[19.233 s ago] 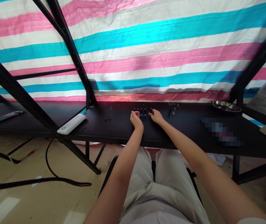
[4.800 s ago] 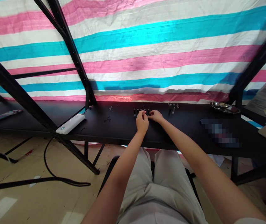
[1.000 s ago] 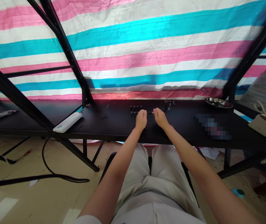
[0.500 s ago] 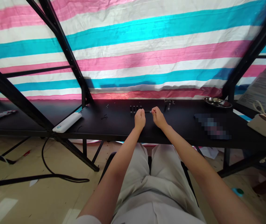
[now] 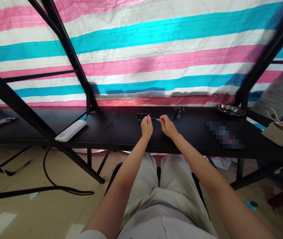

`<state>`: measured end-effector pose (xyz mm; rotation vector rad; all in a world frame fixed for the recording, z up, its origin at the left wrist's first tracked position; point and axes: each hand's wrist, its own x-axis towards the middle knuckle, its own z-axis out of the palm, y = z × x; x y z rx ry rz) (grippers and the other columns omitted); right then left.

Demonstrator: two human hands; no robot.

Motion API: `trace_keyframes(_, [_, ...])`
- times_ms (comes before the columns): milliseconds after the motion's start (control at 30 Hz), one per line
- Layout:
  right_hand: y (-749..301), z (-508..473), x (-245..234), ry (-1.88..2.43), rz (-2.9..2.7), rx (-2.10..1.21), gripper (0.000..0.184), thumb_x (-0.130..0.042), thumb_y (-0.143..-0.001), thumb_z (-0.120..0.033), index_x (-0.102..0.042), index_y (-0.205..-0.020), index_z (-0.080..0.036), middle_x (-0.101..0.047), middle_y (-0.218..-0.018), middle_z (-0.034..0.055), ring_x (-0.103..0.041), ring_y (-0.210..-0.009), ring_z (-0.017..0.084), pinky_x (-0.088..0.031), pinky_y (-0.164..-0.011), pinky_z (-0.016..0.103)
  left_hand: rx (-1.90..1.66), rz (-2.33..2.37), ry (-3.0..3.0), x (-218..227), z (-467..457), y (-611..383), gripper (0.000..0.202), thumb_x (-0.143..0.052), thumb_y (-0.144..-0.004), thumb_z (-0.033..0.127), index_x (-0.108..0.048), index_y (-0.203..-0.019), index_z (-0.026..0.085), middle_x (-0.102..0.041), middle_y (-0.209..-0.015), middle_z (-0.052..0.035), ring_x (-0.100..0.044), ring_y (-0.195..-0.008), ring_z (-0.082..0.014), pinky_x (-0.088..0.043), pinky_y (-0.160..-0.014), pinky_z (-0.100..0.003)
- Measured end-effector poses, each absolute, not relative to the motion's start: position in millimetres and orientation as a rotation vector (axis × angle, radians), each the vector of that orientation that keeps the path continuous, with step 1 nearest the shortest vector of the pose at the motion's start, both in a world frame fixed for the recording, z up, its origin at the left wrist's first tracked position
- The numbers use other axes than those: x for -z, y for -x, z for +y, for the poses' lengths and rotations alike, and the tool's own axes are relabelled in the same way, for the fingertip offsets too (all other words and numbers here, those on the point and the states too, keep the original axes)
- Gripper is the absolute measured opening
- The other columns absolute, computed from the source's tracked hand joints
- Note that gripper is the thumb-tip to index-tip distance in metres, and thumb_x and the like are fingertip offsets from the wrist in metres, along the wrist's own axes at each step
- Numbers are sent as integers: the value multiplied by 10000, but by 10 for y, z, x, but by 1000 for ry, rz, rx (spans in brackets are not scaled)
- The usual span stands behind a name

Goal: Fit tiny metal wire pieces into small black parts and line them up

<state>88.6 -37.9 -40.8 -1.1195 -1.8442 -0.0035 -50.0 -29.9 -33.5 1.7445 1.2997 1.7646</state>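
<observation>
A thin dark pen-like rod [image 5: 154, 119] spans the gap between my hands, level above the black table. My left hand [image 5: 146, 127] is closed in a pinch around its left end. The other end, which looks lighter and metallic, is between the closed fingers of my right hand [image 5: 167, 126]. Just behind my left hand stand several short dark tubes [image 5: 142, 116] in a row, partly hidden by the fingers. Beyond my right hand lie small pale-tipped pieces [image 5: 179, 114], too small to make out.
On the black table [image 5: 121, 136], a white oblong device [image 5: 71, 130] lies left and a shiny metal dish [image 5: 231, 110] sits back right. A pixelated item [image 5: 224, 135] lies nearer me, beside a beige box-like object [image 5: 280, 133]. Black frame posts [image 5: 74, 56] and a striped sheet [image 5: 156, 63] stand behind.
My right hand has turned slightly, and more of the rod's light metallic end shows beside its fingers. Both hands remain closed on the rod. The view has shifted a little.
</observation>
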Motion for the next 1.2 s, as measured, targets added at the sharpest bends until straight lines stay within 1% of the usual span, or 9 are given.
trace_keyframes(133, [-886, -372, 408, 1056, -1931, 64, 262, -326, -932, -369, -514, -1033, -215, -599, -964, 64, -592, -774, 158, -425, -643, 249, -1743, 1317, -1792, 345, -290, 502, 378, -300, -938, 358, -404, -617, 189, -436, -578, 19, -433, -583, -113, -342, -627, -240])
trace_keyframes(200, [-884, -362, 407, 1017, -1975, 129, 276, -314, -938, -346, -530, -1048, -214, -602, -1017, 80, -594, -851, 165, -442, -672, 252, -1745, 1331, -1819, 338, -297, 505, 368, -309, -935, 356, -402, -621, 189, -436, -585, 20, -429, -584, -111, -338, -624, -239])
trace_keyframes(267, [-888, -349, 410, 1008, -2005, 186, 281, -310, -940, -332, -545, -1036, -213, -603, -1019, 85, -591, -872, 166, -449, -678, 253, -1755, 1345, -1837, 326, -307, 509, 359, -322, -932, 362, -406, -628, 189, -442, -594, 20, -432, -589, -109, -339, -624, -235])
trace_keyframes(600, [-917, -313, 448, 1193, -2020, 302, 183, -401, -895, -293, -547, -919, -185, -592, -918, 67, -563, -793, 162, -407, -610, 245, -1705, 1407, -1859, 371, -264, 510, 318, -401, -899, 418, -548, -740, 185, -552, -670, 3, -489, -608, -105, -369, -623, -220])
trace_keyframes(800, [-951, -271, 471, 1312, -1980, 276, 134, -421, -856, -270, -528, -864, -189, -549, -898, 80, -523, -750, 174, -383, -574, 256, -1749, 1418, -1718, 390, -222, 528, 263, -418, -899, 394, -569, -836, 188, -599, -715, -14, -529, -616, -115, -401, -646, -230])
trace_keyframes(900, [-963, -278, 449, 1211, -1890, 228, 143, -397, -877, -280, -508, -899, -192, -527, -902, 86, -513, -779, 187, -411, -637, 280, -1753, 1409, -1684, 388, -212, 523, 225, -485, -866, 378, -578, -825, 178, -606, -721, -20, -532, -616, -117, -410, -642, -234])
trace_keyframes(1000, [-944, -305, 416, 1007, -1917, 110, 149, -360, -903, -279, -486, -924, -202, -510, -900, 81, -501, -787, 179, -429, -716, 303, -1655, 1292, -1800, 386, -221, 501, 183, -526, -838, 338, -594, -794, 174, -620, -740, -24, -535, -619, -114, -420, -639, -232])
trace_keyframes(1100, [-924, -312, 414, 881, -1973, -19, 149, -346, -910, -274, -479, -919, -208, -495, -884, 69, -491, -785, 168, -434, -739, 306, -1539, 1136, -1908, 392, -237, 481, 136, -520, -831, 274, -589, -773, 173, -622, -736, -17, -551, -630, -110, -427, -639, -223])
trace_keyframes(1200, [-939, -276, 450, 863, -1975, -95, 142, -369, -901, -277, -492, -908, -205, -497, -868, 62, -491, -782, 165, -437, -736, 307, -1507, 1104, -1945, 410, -239, 480, 162, -472, -853, 259, -569, -756, 173, -603, -710, -9, -553, -639, -111, -425, -647, -223])
